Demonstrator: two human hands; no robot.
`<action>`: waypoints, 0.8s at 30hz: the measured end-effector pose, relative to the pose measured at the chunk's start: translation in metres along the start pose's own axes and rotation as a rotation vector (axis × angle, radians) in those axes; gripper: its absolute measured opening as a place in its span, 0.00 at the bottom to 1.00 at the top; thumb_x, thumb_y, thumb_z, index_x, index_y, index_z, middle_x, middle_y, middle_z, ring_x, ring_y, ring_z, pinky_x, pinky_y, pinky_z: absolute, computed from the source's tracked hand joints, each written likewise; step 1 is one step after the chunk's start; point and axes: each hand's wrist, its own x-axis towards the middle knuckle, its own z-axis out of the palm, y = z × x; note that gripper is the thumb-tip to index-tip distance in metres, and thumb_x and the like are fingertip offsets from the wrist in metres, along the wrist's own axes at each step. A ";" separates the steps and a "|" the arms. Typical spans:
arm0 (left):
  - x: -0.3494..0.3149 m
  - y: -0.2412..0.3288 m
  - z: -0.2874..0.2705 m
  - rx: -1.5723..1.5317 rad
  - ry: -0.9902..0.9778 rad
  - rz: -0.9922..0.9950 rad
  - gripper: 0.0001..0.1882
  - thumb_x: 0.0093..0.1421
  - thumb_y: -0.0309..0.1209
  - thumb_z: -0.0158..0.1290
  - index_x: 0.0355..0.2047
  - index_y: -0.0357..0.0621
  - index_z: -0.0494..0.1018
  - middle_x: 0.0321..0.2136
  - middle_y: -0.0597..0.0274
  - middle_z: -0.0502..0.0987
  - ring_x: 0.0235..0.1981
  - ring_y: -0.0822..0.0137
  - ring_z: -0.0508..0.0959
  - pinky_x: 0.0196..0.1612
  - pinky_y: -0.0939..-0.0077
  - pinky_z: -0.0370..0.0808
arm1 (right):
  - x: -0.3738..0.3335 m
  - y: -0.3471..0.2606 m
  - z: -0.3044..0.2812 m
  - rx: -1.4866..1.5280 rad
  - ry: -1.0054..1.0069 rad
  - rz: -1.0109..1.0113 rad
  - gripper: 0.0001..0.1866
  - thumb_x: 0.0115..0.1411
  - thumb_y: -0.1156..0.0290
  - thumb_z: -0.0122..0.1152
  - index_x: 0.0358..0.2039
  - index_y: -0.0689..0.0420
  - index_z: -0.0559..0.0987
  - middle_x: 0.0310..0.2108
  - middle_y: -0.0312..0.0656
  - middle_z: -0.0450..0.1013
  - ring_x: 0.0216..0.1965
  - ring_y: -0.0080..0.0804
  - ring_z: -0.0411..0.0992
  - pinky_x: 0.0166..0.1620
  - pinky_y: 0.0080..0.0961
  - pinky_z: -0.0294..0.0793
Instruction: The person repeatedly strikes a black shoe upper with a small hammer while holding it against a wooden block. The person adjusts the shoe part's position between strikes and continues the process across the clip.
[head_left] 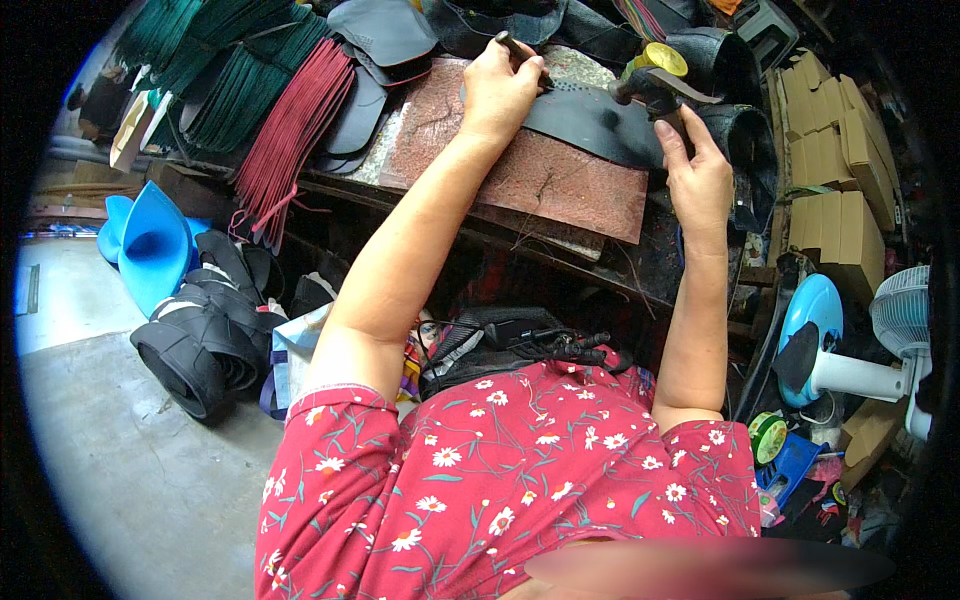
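Note:
My left hand point(498, 98) is closed around a dark punch-like tool point(506, 42), whose lower end meets a dark grey, sole-shaped rubber sheet point(600, 128). Small holes show in the sheet near that tip. In my right hand point(700, 185) is the handle of a hammer point(655, 92); its dark head is raised over the sheet's right part. The sheet lies on a worn reddish-brown board point(590, 190) on the workbench.
Bundled dark green strips point(235, 95) and red strips point(295, 130) lie at the bench's left, beside stacked grey soles point(355, 115). A yellow-lidded container point(665, 60) stands behind the hammer. Cardboard boxes point(840, 220) and a fan point(820, 340) are on the right; rolled black material point(200, 345) is on the floor.

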 end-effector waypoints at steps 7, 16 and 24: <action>0.001 0.000 -0.002 0.184 -0.036 0.059 0.09 0.54 0.31 0.60 0.31 0.38 0.75 0.26 0.54 0.81 0.26 0.62 0.82 0.34 0.70 0.79 | -0.011 -0.034 -0.041 0.429 0.123 -0.349 0.21 0.61 0.60 0.64 0.52 0.57 0.78 0.32 0.38 0.78 0.31 0.21 0.73 0.34 0.19 0.71; -0.014 0.021 0.009 0.752 -0.118 0.587 0.12 0.58 0.33 0.58 0.38 0.42 0.70 0.25 0.49 0.79 0.27 0.50 0.80 0.30 0.60 0.77 | -0.011 -0.046 -0.007 0.092 0.135 -0.366 0.20 0.62 0.53 0.58 0.48 0.53 0.78 0.35 0.55 0.78 0.37 0.54 0.77 0.38 0.41 0.75; 0.008 0.014 -0.017 -0.558 0.071 0.055 0.03 0.65 0.25 0.42 0.33 0.41 0.62 0.26 0.56 0.75 0.31 0.63 0.79 0.37 0.63 0.82 | -0.053 -0.023 -0.006 -0.111 -0.093 -0.473 0.19 0.58 0.53 0.61 0.47 0.47 0.78 0.32 0.48 0.78 0.33 0.51 0.77 0.33 0.42 0.74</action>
